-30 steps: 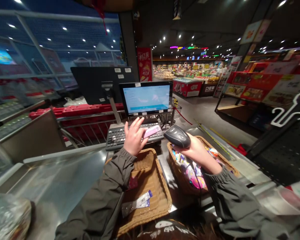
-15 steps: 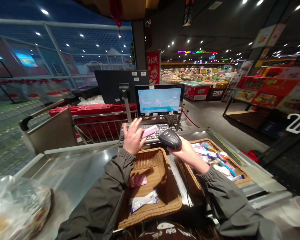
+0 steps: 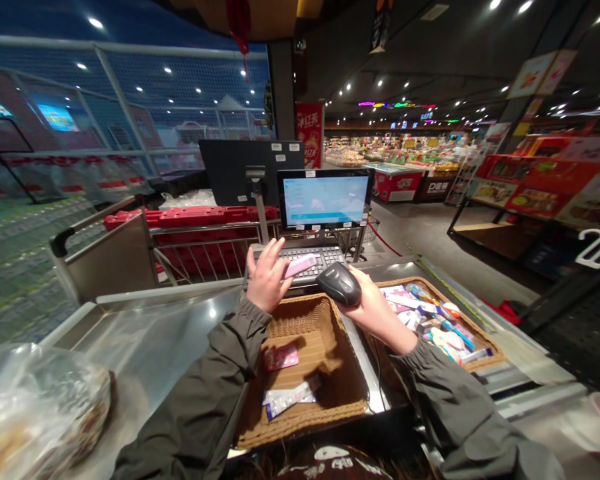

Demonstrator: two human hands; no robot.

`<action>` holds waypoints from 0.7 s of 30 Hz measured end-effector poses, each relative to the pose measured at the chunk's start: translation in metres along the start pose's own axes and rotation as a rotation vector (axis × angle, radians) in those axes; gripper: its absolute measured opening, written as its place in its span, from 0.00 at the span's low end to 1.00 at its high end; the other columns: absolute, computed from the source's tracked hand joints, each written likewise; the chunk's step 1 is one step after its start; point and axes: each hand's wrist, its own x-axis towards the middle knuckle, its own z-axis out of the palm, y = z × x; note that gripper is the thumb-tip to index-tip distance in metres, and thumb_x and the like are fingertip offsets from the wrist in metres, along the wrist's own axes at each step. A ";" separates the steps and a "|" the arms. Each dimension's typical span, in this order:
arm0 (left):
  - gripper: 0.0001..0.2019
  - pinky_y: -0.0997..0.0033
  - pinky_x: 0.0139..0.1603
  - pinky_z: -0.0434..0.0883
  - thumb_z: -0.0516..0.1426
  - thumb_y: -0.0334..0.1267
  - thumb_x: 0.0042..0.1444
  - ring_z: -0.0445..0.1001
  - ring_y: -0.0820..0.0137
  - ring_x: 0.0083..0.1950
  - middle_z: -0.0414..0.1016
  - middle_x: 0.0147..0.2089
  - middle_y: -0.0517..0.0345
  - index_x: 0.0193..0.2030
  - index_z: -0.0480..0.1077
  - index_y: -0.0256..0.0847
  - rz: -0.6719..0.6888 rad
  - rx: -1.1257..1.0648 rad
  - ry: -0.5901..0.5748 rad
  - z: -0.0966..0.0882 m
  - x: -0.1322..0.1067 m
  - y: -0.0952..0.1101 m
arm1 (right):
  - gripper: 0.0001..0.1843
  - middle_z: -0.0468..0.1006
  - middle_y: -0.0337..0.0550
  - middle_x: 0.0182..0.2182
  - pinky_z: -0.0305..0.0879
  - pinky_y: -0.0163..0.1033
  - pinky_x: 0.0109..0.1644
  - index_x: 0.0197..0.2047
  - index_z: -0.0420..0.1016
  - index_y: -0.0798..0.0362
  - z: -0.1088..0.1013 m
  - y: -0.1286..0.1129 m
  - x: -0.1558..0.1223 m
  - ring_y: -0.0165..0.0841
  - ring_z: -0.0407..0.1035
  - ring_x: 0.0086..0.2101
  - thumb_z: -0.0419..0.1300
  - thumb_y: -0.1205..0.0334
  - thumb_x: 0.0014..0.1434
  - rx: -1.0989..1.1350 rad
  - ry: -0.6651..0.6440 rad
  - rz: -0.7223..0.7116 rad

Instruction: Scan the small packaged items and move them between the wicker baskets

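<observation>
A small pink-purple packet (image 3: 301,266) is pinched between the thumb and fingers of my left hand (image 3: 267,277), held above the keyboard (image 3: 325,255). My right hand (image 3: 367,303) is wrapped round a black handheld barcode scanner (image 3: 339,283), its head turned left toward the packet. Below my hands stands a brown wicker basket (image 3: 347,373). Inside it lie a pink packet (image 3: 281,357) and some white-and-blue slim packets (image 3: 287,399). To the right, partly behind my right forearm, a second wicker basket (image 3: 495,363) holds several small mixed items (image 3: 443,323).
A lit monitor (image 3: 325,200) stands behind the keyboard, next to a second screen (image 3: 245,170) seen from its back. A clear plastic bag (image 3: 35,407) sits on the metal counter (image 3: 150,347) at left. A metal cart (image 3: 205,250) stands beyond; shelves (image 3: 525,187) are at right.
The scanner has tilted slightly and dipped a little in my right hand. My left hand keeps the packet in nearly the same place. The whole view has shifted slightly.
</observation>
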 end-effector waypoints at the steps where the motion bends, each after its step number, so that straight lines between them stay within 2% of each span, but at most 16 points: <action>1: 0.08 0.36 0.73 0.40 0.58 0.40 0.59 0.53 0.54 0.74 0.57 0.73 0.46 0.44 0.72 0.43 -0.001 0.000 -0.001 0.000 -0.001 -0.001 | 0.28 0.76 0.56 0.55 0.58 0.58 0.66 0.56 0.72 0.55 0.000 -0.001 0.000 0.52 0.65 0.61 0.63 0.63 0.50 -0.003 -0.003 -0.005; 6: 0.08 0.36 0.72 0.41 0.58 0.40 0.59 0.53 0.54 0.74 0.57 0.73 0.46 0.45 0.72 0.44 -0.021 0.002 -0.004 -0.001 -0.005 -0.005 | 0.28 0.77 0.54 0.54 0.60 0.58 0.65 0.56 0.72 0.53 -0.001 -0.005 -0.002 0.51 0.67 0.59 0.62 0.64 0.50 0.005 -0.024 -0.025; 13: 0.08 0.35 0.72 0.42 0.58 0.40 0.59 0.54 0.54 0.74 0.56 0.73 0.46 0.43 0.72 0.43 -0.015 -0.014 -0.012 0.002 -0.010 -0.005 | 0.32 0.74 0.58 0.58 0.61 0.57 0.64 0.60 0.70 0.56 -0.002 -0.004 -0.007 0.50 0.67 0.59 0.63 0.64 0.50 0.010 -0.043 -0.007; 21: 0.08 0.35 0.72 0.42 0.60 0.40 0.57 0.55 0.53 0.73 0.58 0.72 0.44 0.42 0.72 0.42 -0.020 -0.062 -0.093 0.021 -0.025 -0.001 | 0.29 0.77 0.53 0.55 0.65 0.55 0.60 0.57 0.71 0.53 -0.001 0.001 -0.016 0.49 0.69 0.56 0.64 0.64 0.50 0.031 -0.069 0.014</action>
